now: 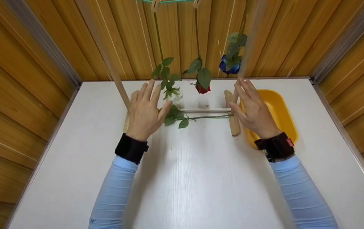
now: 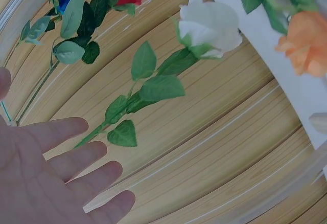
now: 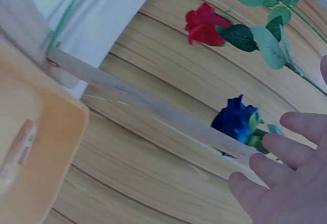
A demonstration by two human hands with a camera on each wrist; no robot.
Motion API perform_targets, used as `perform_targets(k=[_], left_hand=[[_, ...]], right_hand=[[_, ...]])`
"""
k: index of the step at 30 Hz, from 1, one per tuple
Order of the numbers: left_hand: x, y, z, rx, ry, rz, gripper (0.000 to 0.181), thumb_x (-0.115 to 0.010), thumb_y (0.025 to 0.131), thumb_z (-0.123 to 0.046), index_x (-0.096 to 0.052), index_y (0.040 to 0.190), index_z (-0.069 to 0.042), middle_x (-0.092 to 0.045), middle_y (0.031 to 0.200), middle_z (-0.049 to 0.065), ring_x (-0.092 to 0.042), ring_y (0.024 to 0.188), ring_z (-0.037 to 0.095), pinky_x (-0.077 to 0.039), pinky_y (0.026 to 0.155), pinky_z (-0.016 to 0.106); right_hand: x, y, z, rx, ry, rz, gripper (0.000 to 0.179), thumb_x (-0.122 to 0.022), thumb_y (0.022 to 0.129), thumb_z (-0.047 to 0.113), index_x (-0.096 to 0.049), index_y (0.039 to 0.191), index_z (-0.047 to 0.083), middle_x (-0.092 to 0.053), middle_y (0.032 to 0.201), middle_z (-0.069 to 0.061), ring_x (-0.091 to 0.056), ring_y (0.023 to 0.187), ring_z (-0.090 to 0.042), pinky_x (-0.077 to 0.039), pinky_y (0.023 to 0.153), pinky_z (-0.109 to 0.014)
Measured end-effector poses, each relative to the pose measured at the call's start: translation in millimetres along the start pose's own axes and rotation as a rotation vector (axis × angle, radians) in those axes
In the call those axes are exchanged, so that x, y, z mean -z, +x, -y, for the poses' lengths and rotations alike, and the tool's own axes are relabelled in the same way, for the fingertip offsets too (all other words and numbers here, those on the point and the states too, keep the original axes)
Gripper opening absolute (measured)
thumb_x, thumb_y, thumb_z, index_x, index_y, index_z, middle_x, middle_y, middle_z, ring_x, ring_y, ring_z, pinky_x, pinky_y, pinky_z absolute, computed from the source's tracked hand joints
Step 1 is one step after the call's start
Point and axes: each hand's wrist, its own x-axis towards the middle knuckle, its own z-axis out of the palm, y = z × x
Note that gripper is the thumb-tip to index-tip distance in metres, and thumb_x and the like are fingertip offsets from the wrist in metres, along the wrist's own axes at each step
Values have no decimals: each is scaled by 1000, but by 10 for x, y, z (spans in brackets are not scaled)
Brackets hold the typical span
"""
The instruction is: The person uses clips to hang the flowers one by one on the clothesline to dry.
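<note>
My left hand [image 1: 145, 113] is held up with straight fingers, gripping nothing, near the left post of a wooden stand. To the right, my right hand [image 1: 254, 109] is likewise spread and holds nothing, in front of the right post and the yellow basin. Between them hang, blooms down, a white rose [image 2: 209, 27], a red rose [image 1: 203, 89] and a blue rose [image 1: 229, 65]. An orange rose [image 2: 306, 42] lies on the table; its leafy stem [image 1: 207, 117] shows in the head view, while my left hand hides its bloom there.
Wooden clothespins [image 1: 155, 5] sit on a green string [image 1: 175, 1] at the top. The stand has a pale crossbar [image 1: 206, 110] and a wooden foot [image 1: 232, 122]. A yellow basin [image 1: 291, 124] stands at right, with a clothespin [image 3: 19, 144] inside. Wood-patterned walls enclose the white table [image 1: 198, 178].
</note>
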Motion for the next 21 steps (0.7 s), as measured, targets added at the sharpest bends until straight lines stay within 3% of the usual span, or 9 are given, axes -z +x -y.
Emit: perform_targets(k=[14,21], left_hand=[[-386,-451,-85,64,-150,-15,67,-52,104,-50,-46,155,-6,-34,164,21,-28,152,43,-20,122,62],[-525,-593,-136,103,-216,-10,67,-52,104,-48,-45,156,-6,-34,164,22,-27,153,41,-20,123,60]], right_hand=[[-231,-549,-95,-180,91,-23,63,-63,104,22,-38,156,-2,-29,166,-23,-24,155,-40,-16,127,-51],[-221,-736,-159,-215,127,-68,61,-64,103,17,-39,156,-3,-30,166,-21,-27,154,-40,-19,126,-52]])
